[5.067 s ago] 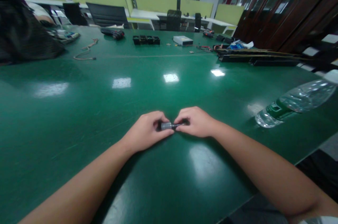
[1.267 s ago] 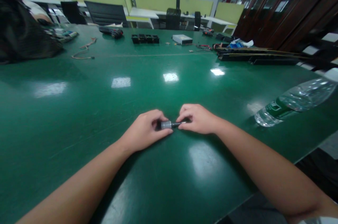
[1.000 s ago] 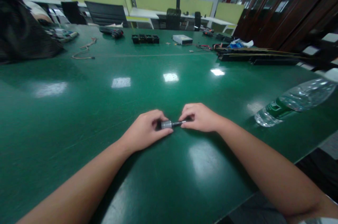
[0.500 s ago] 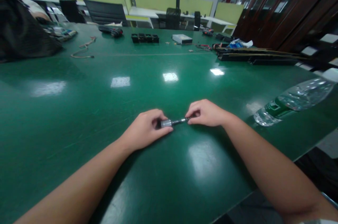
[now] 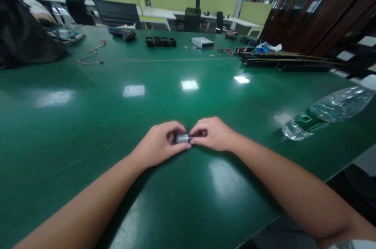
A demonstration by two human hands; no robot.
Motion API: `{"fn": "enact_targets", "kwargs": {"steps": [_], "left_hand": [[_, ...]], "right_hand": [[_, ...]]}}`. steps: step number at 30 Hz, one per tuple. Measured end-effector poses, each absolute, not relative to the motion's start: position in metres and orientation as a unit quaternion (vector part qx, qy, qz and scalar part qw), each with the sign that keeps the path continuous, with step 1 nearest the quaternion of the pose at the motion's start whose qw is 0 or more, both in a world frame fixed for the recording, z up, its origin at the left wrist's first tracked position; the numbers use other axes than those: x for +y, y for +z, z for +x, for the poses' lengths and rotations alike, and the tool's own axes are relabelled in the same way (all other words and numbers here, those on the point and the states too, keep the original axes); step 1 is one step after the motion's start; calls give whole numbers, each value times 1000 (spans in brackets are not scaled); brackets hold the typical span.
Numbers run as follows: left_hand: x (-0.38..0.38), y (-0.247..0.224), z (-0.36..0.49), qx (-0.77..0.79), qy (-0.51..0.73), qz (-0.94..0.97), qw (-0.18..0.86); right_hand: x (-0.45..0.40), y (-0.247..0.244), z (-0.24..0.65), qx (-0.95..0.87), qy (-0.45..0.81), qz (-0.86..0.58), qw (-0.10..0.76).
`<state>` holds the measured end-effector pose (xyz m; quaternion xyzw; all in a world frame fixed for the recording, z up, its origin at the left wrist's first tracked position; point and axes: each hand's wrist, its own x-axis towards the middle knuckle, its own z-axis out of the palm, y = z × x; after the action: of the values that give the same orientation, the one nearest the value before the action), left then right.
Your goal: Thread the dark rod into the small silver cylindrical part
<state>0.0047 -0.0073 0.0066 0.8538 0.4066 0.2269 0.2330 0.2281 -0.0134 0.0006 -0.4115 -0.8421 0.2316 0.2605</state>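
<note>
A small silver metal cylinder (image 5: 182, 138) lies at the middle of the green table (image 5: 176, 100). My left hand (image 5: 160, 143) is closed around its left end, with the thumb along the near side. From the cylinder's right end a thin dark shaft sticks out, mostly hidden by fingers. My right hand (image 5: 216, 133) pinches this shaft close to the cylinder, its fingertips nearly touching those of my left hand.
A clear plastic bottle (image 5: 326, 114) with a green label lies on its side at the right. Towards the far edge are black connected blocks (image 5: 160, 42), a white box (image 5: 202, 42), a cable (image 5: 91, 55) and black bars (image 5: 264, 61). A dark bag-like shape (image 5: 26, 33) is at the left.
My right hand has slid left along the shaft to the cylinder, covering the part that showed before. My left hand has hardly moved.
</note>
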Motion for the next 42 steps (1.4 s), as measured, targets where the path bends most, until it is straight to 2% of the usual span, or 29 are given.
{"fn": "enact_targets", "kwargs": {"steps": [42], "left_hand": [[-8, 7, 6, 404, 226, 861, 213]], "right_hand": [[-13, 2, 239, -865, 224, -375, 246]]}}
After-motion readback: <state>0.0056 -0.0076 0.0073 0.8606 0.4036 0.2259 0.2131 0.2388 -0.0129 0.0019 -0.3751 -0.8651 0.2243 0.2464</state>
